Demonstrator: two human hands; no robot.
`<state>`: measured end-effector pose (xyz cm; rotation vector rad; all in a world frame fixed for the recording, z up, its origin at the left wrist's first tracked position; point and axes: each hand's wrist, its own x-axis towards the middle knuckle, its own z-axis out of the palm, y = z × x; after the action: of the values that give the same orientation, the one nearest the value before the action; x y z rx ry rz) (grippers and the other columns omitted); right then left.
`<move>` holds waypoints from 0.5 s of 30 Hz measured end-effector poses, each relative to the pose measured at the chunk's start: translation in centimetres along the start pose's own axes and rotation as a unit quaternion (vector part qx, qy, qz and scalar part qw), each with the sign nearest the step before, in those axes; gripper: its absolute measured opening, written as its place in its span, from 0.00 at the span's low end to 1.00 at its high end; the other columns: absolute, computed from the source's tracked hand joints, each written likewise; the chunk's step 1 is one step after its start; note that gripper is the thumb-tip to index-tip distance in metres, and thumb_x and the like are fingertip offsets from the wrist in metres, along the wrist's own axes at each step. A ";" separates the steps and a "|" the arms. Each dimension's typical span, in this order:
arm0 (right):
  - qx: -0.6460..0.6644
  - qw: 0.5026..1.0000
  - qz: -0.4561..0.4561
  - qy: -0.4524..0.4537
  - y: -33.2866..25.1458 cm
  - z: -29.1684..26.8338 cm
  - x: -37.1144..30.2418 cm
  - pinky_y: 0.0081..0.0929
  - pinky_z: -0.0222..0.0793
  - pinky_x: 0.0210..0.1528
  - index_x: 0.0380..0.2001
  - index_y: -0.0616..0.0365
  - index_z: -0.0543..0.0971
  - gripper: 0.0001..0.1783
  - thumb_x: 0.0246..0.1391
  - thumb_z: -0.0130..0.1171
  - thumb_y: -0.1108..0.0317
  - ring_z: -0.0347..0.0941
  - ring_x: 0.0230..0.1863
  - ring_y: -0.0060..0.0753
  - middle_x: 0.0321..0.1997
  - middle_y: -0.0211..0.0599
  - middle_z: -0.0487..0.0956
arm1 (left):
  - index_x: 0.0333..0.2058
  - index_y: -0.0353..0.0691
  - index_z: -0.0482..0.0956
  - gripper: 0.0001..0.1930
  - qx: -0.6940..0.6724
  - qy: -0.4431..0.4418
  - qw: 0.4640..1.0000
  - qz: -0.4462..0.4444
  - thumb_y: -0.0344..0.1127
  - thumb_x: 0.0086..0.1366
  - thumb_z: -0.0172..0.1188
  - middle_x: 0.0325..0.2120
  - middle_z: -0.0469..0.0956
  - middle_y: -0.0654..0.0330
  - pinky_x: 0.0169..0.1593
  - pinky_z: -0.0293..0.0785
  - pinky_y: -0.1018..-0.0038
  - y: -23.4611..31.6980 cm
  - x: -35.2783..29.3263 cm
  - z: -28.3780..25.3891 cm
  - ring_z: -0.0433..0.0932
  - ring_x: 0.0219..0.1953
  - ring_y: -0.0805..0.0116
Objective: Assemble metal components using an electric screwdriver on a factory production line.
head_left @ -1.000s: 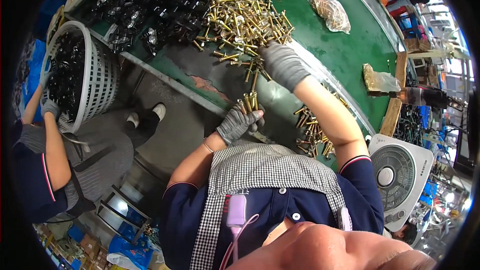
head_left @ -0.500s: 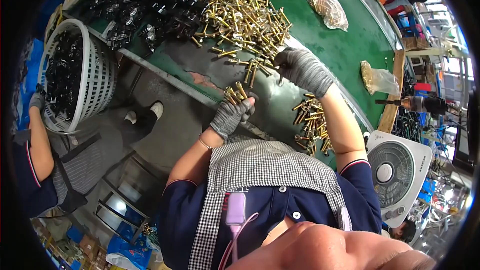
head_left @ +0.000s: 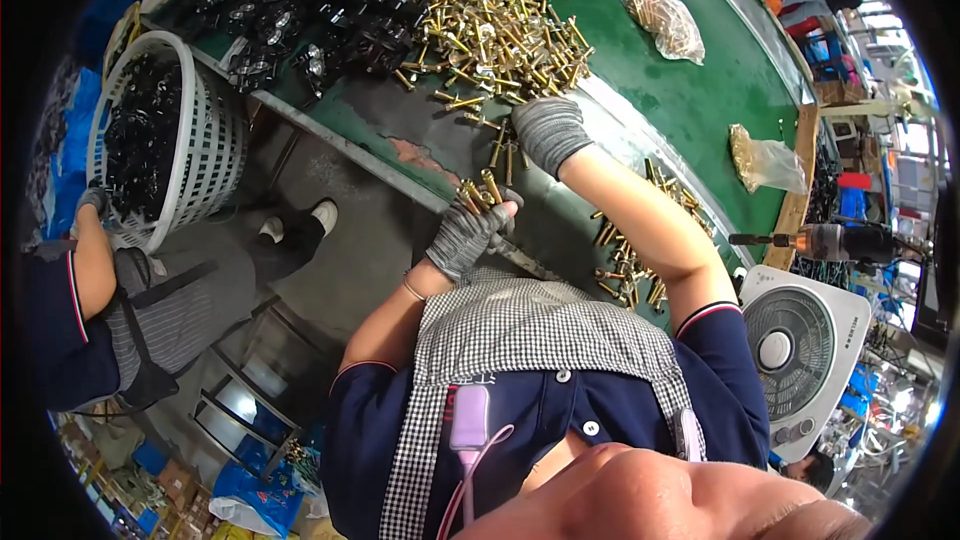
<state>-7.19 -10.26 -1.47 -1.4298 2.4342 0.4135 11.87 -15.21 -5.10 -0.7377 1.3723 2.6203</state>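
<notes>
Brass bolts (head_left: pixel 478 190) bunched in clenched left hand (head_left: pixel 466 236); right hand (head_left: pixel 548 132) pressing loose pile (head_left: pixel 500 30).

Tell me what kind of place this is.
Probably a factory assembly or sorting bench: a heap of loose brass-coloured bolts on a green-topped work table, black metal parts filling a white plastic slatted basket, and grey knit work gloves on both hands.

This is a factory assembly workshop. A long green surface (head_left: pixel 700 90) carries a big heap of brass bolts (head_left: pixel 500 25) and black metal parts (head_left: pixel 300 0). At left stands a white plastic basket (head_left: pixel 205 155) full of black parts; a fan (head_left: pixel 800 350) and a drill (head_left: pixel 830 240) are at right.
</notes>
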 end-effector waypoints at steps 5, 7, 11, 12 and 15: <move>0.061 0.998 -0.021 0.011 2.3 -0.1 -2.6 0.37 0.71 0.31 0.30 0.54 0.79 0.10 0.43 0.58 0.64 0.75 0.29 0.47 0.24 0.43 0.77 | 0.36 0.39 0.75 0.08 0.017 0.015 1.000 0.008 0.35 0.61 0.57 0.18 0.71 0.68 0.17 0.59 0.87 0.2 -0.1 -0.2 0.63 0.14 0.85; 0.154 0.984 -0.027 0.084 2.9 -0.8 -4.9 0.38 0.69 0.31 0.30 0.56 0.78 0.09 0.45 0.58 0.64 0.74 0.28 0.46 0.23 0.42 0.75 | 0.36 0.42 0.76 0.07 0.002 0.028 1.000 -0.001 0.36 0.60 0.58 0.18 0.71 0.69 0.17 0.59 0.86 0.2 0.1 -0.5 0.63 0.14 0.84; 0.272 0.949 -0.048 0.148 3.6 -0.9 -7.8 0.36 0.68 0.30 0.31 0.56 0.76 0.09 0.45 0.61 0.65 0.73 0.28 0.46 0.25 0.42 0.74 | 0.36 0.44 0.77 0.07 0.010 0.037 0.999 -0.014 0.37 0.59 0.59 0.18 0.71 0.70 0.17 0.59 0.86 0.6 0.5 -0.3 0.64 0.14 0.84; 0.273 0.949 -0.046 0.149 3.6 -0.4 -8.0 0.36 0.68 0.30 0.31 0.56 0.76 0.09 0.45 0.61 0.65 0.73 0.28 0.46 0.25 0.42 0.74 | 0.36 0.44 0.77 0.07 0.018 0.041 0.999 -0.018 0.37 0.60 0.59 0.18 0.71 0.70 0.17 0.60 0.86 0.7 0.6 -0.2 0.64 0.14 0.84; 0.286 0.942 -0.065 0.165 3.5 0.7 -8.7 0.36 0.68 0.30 0.31 0.56 0.77 0.10 0.44 0.62 0.65 0.73 0.28 0.46 0.26 0.43 0.74 | 0.38 0.44 0.76 0.09 0.027 0.027 0.999 -0.019 0.37 0.60 0.59 0.18 0.72 0.70 0.17 0.60 0.87 0.5 0.7 0.1 0.64 0.14 0.85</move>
<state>-6.16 -1.45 1.60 -1.4521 2.3809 -0.5667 11.05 -15.53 -5.01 -0.8242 1.4217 2.5415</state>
